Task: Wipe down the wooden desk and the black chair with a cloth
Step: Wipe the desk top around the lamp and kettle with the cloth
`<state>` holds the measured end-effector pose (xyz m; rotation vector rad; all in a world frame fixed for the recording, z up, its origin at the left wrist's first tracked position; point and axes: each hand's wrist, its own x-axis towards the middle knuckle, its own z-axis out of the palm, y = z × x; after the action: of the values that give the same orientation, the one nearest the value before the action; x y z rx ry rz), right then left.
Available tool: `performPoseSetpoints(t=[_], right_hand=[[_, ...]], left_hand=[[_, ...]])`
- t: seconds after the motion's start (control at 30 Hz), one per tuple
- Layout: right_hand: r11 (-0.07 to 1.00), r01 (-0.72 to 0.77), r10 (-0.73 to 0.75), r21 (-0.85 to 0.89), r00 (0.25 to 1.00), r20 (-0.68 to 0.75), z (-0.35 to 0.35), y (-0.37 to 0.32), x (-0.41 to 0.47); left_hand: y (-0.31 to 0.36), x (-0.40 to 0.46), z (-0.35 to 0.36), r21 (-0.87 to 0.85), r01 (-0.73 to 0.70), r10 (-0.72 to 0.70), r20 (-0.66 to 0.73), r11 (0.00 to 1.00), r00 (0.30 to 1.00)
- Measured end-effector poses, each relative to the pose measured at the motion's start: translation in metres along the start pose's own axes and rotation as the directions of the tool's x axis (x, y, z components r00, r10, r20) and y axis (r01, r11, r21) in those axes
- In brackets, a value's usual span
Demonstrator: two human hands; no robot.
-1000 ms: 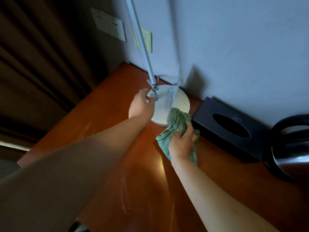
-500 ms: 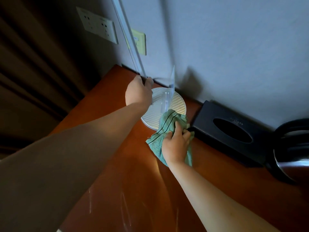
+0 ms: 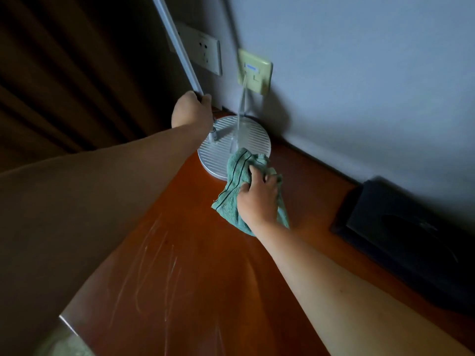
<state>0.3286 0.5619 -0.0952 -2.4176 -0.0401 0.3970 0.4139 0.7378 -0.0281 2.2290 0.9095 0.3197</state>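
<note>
The reddish wooden desk [image 3: 195, 265] runs along a grey wall. A green cloth with dark stripes [image 3: 231, 196] lies bunched on the desk, its far end lapping onto the white ribbed round lamp base [image 3: 253, 140]. My right hand [image 3: 258, 199] grips the cloth from above, pressing it to the desk. My left hand [image 3: 191, 111] is curled round the lower end of the lamp's silver pole [image 3: 177, 44], just above the base. No chair is in view.
A black tissue box [image 3: 411, 232] sits on the desk at the right against the wall. Wall sockets [image 3: 205, 52] and a yellowish plate [image 3: 254, 71] are behind the lamp. Dark brown curtains [image 3: 64, 73] hang left of the desk. The desk's near left corner [image 3: 63, 318] shows.
My left hand has moved from the lamp base's rim up onto the pole. The right hand and cloth stay beside the base. The view has shifted right, so the kettle is out of frame.
</note>
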Motion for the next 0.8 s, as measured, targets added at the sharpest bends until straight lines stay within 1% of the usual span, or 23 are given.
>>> performPoseSetpoints(t=[0.2,0.3,0.4,0.43,0.5,0.6,0.63,0.7,0.77,0.8], right_hand=[[0.999,0.036,-0.034,-0.019,0.997,0.071,0.010,-0.021,0.033],[0.998,0.061,-0.059,-0.029,0.995,0.080,0.012,-0.019,0.038],[0.993,0.109,-0.103,-0.046,0.989,0.110,0.009,-0.011,0.036],[0.989,0.133,-0.124,-0.071,0.985,0.121,0.007,-0.008,0.034],[0.959,0.219,-0.199,-0.181,0.972,0.124,0.003,0.000,0.026],[0.855,0.345,-0.303,-0.387,0.938,0.166,-0.002,0.024,-0.004],[0.824,0.370,-0.323,-0.430,0.929,0.181,-0.003,0.036,-0.016],[0.785,0.410,-0.368,-0.464,0.912,0.183,-0.005,0.056,-0.040],[0.778,0.428,-0.393,-0.460,0.903,0.175,-0.010,0.076,-0.060],[0.780,0.428,-0.395,-0.457,0.903,0.172,-0.012,0.087,-0.069]], left_hand=[[-0.006,0.039,-0.012,0.001,0.030,-0.030,0.028,1.000,0.999],[-0.003,0.043,-0.013,0.022,0.045,-0.046,0.050,0.999,0.998],[-0.005,0.038,-0.015,0.005,0.037,-0.037,0.061,0.999,0.997],[-0.008,0.034,-0.016,0.003,0.019,-0.019,0.068,1.000,0.998],[-0.014,0.016,-0.017,0.009,-0.013,0.012,0.071,1.000,0.997],[-0.029,-0.040,-0.012,0.026,-0.004,0.004,0.022,1.000,1.000],[-0.035,-0.063,-0.008,0.026,-0.020,0.019,0.019,0.999,1.000],[-0.049,-0.114,0.001,0.035,-0.121,0.118,0.079,0.992,0.990],[-0.061,-0.165,0.012,0.104,-0.271,0.246,0.210,0.957,0.946],[-0.065,-0.189,0.021,0.168,-0.356,0.298,0.294,0.919,0.908]])
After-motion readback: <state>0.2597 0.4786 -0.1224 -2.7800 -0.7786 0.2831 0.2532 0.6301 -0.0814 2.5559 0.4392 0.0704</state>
